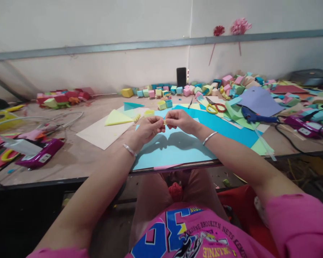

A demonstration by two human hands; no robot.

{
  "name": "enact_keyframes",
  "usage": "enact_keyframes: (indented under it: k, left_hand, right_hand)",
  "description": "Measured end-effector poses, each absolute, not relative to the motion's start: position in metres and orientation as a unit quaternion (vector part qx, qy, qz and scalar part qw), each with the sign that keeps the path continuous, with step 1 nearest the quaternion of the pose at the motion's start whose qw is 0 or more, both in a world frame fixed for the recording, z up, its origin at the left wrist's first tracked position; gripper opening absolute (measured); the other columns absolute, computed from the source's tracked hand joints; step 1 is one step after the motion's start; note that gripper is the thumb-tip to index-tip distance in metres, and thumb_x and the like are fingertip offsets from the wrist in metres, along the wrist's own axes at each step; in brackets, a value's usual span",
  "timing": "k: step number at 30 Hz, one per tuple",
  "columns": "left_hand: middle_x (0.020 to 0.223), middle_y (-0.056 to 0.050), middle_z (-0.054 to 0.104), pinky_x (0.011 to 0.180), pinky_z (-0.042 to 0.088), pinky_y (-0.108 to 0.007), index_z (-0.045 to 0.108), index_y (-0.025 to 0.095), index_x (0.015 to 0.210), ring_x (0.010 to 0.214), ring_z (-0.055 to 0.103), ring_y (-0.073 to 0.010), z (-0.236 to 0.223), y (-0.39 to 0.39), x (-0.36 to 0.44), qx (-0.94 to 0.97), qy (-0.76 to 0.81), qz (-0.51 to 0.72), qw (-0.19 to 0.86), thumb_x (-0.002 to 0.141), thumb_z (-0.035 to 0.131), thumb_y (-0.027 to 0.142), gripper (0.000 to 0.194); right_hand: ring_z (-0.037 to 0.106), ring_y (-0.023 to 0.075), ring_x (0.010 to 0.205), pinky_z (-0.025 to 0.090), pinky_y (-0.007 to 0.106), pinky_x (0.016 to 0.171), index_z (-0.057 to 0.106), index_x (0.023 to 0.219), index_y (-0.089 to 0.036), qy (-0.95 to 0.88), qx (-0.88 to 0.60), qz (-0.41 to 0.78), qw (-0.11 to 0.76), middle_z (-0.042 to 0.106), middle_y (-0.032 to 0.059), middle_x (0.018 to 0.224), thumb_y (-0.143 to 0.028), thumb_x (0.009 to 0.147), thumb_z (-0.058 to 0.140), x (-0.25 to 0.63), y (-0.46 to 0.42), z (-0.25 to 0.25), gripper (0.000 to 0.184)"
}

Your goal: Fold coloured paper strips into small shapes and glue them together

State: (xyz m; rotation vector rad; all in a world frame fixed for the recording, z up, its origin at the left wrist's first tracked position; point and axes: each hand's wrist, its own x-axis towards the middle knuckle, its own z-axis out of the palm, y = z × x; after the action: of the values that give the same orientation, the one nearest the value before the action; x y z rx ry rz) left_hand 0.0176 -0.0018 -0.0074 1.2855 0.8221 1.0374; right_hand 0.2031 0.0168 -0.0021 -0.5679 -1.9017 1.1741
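one small yellow piece (165, 122), pinched between left hand (150, 128) and right hand (181, 121).
the fingers of both hands are closed on it above a light blue sheet (172, 152), probably fingertip-tight because it is so tiny; they hide most of its shape. the sheet perhaps shields the brown counter (67, 163). scissors (212, 108) and what looks like a blue glue gun (258, 117) lie to the right, likely for easy reach, while paper cubes (151, 94) line the far edge, seemingly to save working room. a dark phone (181, 76) stands upright behind the cubes, near the pale wall (97, 21). a metal rail (110, 49) crosses that wall, with a red flower (219, 30) and a pink flower (240, 26) at it, stems pointing down.
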Motion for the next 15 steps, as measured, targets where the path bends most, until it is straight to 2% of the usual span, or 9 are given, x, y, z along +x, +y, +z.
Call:
enact_keyframes:
  k: [3, 6, 10, 15]
  left_hand:
    - [0.057, -0.001, 0.06, 0.049, 0.043, -0.019, 0.064, 0.015, 0.066, 0.055, 0.055, -0.0099, -0.004, 0.0, 0.018, 0.551, 0.333, 0.472, 0.602, 0.06, 0.087, 0.039, 0.033]
    - [0.06, 0.001, 0.059, 0.046, 0.042, -0.017, 0.062, 0.018, 0.067, 0.056, 0.055, -0.0092, -0.001, 0.003, 0.02, 0.513, 0.333, 0.521, 0.596, 0.065, 0.084, 0.032, 0.027]
    - [0.066, 0.001, 0.059, 0.043, 0.041, -0.015, 0.06, 0.018, 0.07, 0.058, 0.056, -0.0083, 0.002, 0.007, 0.018, 0.417, 0.384, 0.593, 0.572, 0.067, 0.078, 0.022, 0.019]
    - [0.068, 0.0, 0.061, 0.044, 0.045, -0.014, 0.062, 0.017, 0.072, 0.06, 0.06, -0.0097, -0.002, 0.014, 0.01, 0.378, 0.446, 0.603, 0.543, 0.067, 0.076, 0.016, 0.014]
  right_hand:
    - [0.048, 0.0066, 0.05, 0.037, 0.019, 0.048, 0.06, 0.072, -0.015, -0.712, -0.19, 0.525, 0.425, 0.059, -0.0031, 0.057, -0.035, 0.078, 0.068, 0.2, 0.017, -0.001, 0.023]
    - [0.046, 0.0057, 0.046, 0.035, 0.019, 0.044, 0.062, 0.071, -0.014, -0.666, -0.245, 0.52, 0.475, 0.06, -0.002, 0.056, -0.04, 0.079, 0.069, 0.192, 0.021, -0.003, 0.028]
    - [0.044, 0.0042, 0.044, 0.034, 0.017, 0.043, 0.063, 0.07, -0.014, -0.601, -0.293, 0.481, 0.566, 0.058, -0.0036, 0.053, -0.04, 0.083, 0.066, 0.199, 0.034, 0.002, 0.029]
    - [0.041, 0.0028, 0.042, 0.031, 0.014, 0.04, 0.056, 0.067, -0.015, -0.479, -0.395, 0.399, 0.674, 0.052, -0.0059, 0.05, -0.032, 0.089, 0.061, 0.24, 0.059, 0.027, 0.027]
